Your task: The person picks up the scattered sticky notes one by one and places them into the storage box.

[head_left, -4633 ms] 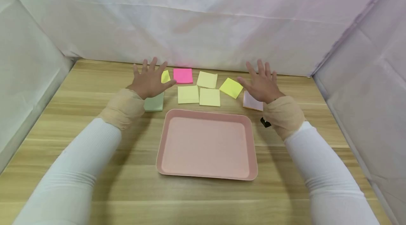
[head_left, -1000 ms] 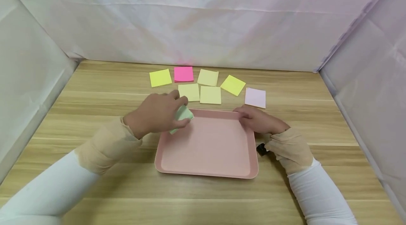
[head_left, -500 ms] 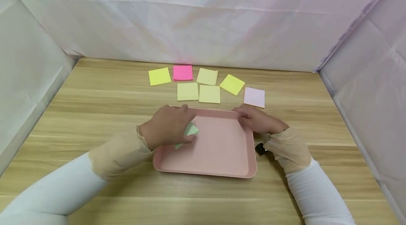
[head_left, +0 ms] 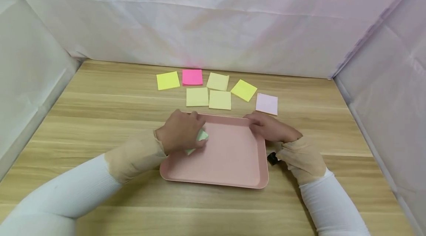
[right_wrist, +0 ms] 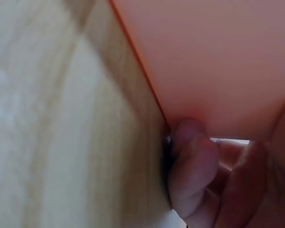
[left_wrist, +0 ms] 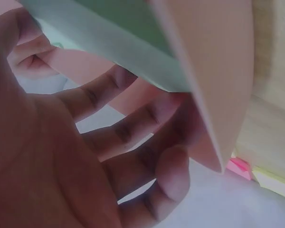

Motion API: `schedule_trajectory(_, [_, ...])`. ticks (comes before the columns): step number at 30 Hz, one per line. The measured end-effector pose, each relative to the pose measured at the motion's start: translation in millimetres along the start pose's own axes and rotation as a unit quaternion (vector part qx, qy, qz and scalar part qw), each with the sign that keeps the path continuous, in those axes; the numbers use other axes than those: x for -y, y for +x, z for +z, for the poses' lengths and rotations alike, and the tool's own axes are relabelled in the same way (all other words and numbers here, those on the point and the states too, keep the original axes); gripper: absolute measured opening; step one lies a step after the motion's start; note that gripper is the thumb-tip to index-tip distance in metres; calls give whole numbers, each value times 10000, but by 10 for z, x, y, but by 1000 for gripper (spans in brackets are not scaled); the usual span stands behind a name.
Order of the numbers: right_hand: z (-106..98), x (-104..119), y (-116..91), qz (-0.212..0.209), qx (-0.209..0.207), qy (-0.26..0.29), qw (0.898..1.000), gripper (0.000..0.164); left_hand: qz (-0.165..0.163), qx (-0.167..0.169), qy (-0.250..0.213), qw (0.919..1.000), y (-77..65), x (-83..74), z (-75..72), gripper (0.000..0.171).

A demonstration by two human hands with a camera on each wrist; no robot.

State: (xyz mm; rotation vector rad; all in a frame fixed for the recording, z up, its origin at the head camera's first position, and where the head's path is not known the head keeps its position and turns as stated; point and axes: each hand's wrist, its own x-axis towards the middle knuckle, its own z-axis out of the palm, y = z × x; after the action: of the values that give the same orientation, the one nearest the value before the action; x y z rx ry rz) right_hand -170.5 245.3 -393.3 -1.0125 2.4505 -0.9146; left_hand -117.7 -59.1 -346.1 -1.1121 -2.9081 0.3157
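Wood-grain table [head_left: 213,210], white cloth behind it and at both sides. Pink tray [head_left: 229,162] lies on it, near side of the pads. Right hand [head_left: 274,127]: fingers curled, gripping the tray's far right corner. Left hand [head_left: 181,132]: partly open over the tray's far left part, thumb and fingers pinching the green pad [head_left: 202,136]. Pad is tilted, partly hidden under the hand, inside the tray's outline; cannot tell if it touches the floor of the tray. Beyond the tray, seven pads on the table. Farther row: bright yellow [head_left: 168,81] at left, then hot pink [head_left: 192,77]. Lilac pad [head_left: 267,104] at right, just beyond the right hand. Small black object [head_left: 273,158] beside the right wrist.
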Motion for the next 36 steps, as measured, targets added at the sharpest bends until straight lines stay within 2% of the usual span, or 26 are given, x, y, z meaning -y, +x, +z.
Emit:
schedule_trajectory(6, [13,-11,-10,-12,-46,5,10000,32,101,-265,560,9980,11,-13,6,48])
schedule_trajectory(10, [5,-3,-10,-32,-14,72,10000,31,91,-88,653,9978,8,-6,-5,56])
schedule_trajectory(13, [-1,5,-8,-26,-34,81,10000,32,175,50,362,9992,13,-7,-37,58])
schedule_trajectory(15, [-3,8,-5,-22,-57,86,9999,32,383,97,46,9992,21,-14,-67,53])
schedule_trajectory(18, [-2,11,-4,-11,-45,140,9999,32,824,167,-437,9955,25,-32,-105,39])
schedule_trajectory(21, [-7,16,-3,-47,-28,117,9999,31,1065,229,-589,9923,16,-37,-106,27])
schedule_trajectory(24, [-9,14,-3,-108,-73,52,9999,32,1051,111,-524,9930,9,-21,-71,19])
schedule_trajectory(27, [-6,9,0,-112,-67,89,9999,31,982,40,-551,9936,7,6,-27,19])
schedule_trajectory(31, [5,5,-6,-41,33,200,9998,31,942,137,-614,9936,-6,45,5,23])
schedule_trajectory(36, [1,7,-16,-68,-34,53,10000,31,775,248,-555,9951,-23,94,1,27])
